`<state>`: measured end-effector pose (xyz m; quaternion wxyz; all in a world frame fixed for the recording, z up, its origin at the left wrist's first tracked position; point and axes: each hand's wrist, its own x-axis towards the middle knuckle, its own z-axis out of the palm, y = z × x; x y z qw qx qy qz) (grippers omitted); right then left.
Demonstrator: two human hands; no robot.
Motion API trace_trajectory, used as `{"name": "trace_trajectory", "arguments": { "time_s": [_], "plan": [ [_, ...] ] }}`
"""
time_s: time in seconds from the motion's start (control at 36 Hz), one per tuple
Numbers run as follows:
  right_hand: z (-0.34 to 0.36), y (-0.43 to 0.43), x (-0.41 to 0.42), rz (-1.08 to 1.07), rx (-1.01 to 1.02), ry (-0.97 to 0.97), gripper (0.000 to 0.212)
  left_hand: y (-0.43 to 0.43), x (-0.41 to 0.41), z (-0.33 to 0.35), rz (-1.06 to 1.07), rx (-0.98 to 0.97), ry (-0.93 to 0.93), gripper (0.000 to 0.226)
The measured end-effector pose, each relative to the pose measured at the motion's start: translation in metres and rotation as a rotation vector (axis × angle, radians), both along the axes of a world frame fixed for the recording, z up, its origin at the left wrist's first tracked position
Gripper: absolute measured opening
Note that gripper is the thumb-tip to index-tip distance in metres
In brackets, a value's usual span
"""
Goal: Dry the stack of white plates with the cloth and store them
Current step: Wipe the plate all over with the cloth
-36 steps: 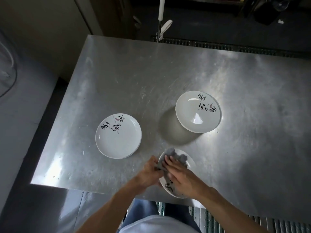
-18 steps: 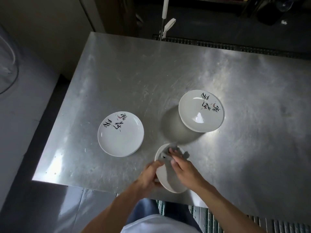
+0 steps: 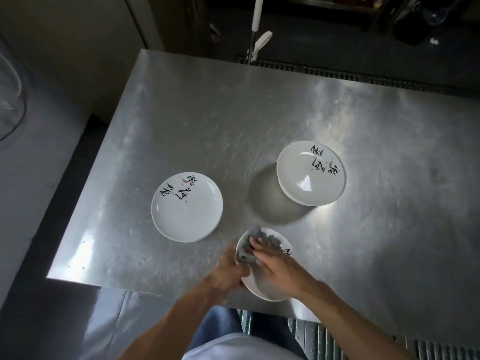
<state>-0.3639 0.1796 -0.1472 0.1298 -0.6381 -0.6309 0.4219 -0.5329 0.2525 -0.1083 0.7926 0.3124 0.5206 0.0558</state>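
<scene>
A white plate with black brush lettering is held over the near edge of the steel table. My left hand grips its left rim. My right hand presses a grey cloth flat into the plate, fingers fairly straight. A low stack of the same white plates lies on the table to the left. A taller stack of plates stands to the right, further back.
A dark gap separates the table's left edge from a grey counter. A white-handled tool stands behind the far edge. Metal floor grating lies below the near edge.
The cloth and my right hand have rubbed across the held plate, which has turned a little in my left hand. Both stacks have stayed put.
</scene>
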Motion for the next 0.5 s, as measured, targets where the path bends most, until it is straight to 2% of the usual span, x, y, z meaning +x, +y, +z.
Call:
{"name": "trace_trajectory", "arguments": {
  "time_s": [0.11,0.17,0.22,0.31,0.36,0.42,0.5],
  "plan": [
    [-0.003,0.014,0.014,-0.173,-0.072,-0.346,0.050,0.000,0.010,-0.002,0.224,-0.057,0.077,0.053],
    [0.000,0.016,0.013,-0.240,-0.143,-0.372,0.048,-0.003,0.018,-0.004,0.290,-0.053,0.112,0.046],
    [0.005,0.011,0.011,-0.285,-0.180,-0.264,0.047,-0.005,0.021,-0.003,0.291,-0.040,0.118,0.031],
    [0.014,-0.002,0.005,-0.369,-0.107,-0.021,0.046,0.002,0.016,-0.004,0.214,-0.043,0.139,0.013],
    [0.022,-0.003,-0.003,-0.296,-0.074,0.113,0.047,0.004,0.011,-0.006,0.146,-0.059,0.098,0.006],
    [0.022,0.000,-0.009,-0.198,-0.067,0.121,0.047,0.003,0.007,-0.006,0.063,-0.056,0.058,0.023],
    [0.013,0.010,-0.002,-0.223,-0.106,-0.113,0.049,0.001,0.004,-0.006,-0.008,-0.051,0.029,0.047]
  ]
}}
